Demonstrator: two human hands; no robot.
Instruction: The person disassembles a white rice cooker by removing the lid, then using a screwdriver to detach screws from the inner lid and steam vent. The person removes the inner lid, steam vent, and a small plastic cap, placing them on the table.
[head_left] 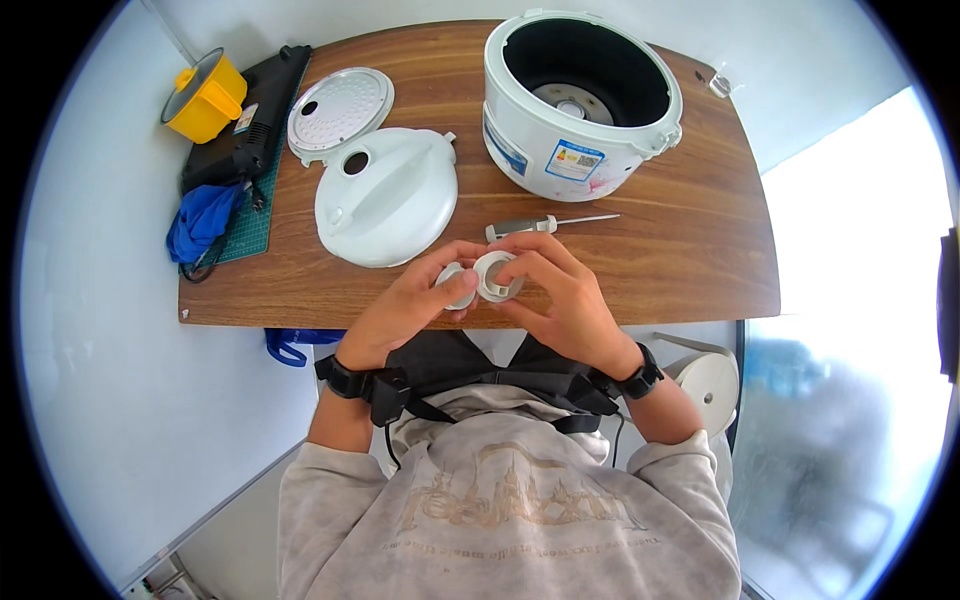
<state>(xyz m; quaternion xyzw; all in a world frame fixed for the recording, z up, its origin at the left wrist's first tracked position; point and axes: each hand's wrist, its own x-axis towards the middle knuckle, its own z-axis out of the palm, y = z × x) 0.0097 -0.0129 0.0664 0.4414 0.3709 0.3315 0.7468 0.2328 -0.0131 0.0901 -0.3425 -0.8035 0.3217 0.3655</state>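
Observation:
Close to the table's front edge, my left hand [400, 308] pinches a small white round plastic piece [457, 290] between thumb and fingers. Right beside it, a white plastic cup-shaped part [492, 268] with a round rim is gripped by my right hand [568, 302], its fingers reaching into the opening. The two parts look like halves of a steam valve and nearly touch. Beyond my hands lies a screwdriver [518, 227] with a grey handle. A white rice cooker lid [395, 205] rests to the left, next to a round perforated inner lid [345, 108].
A white rice cooker body [528, 150] stands open at the back right, its dark inside showing. On the left are a yellow pot [212, 108], a black appliance [270, 100], blue cloth [203, 220] and a green cutting mat [255, 232]. A white stool [705, 385] stands below the table's right side.

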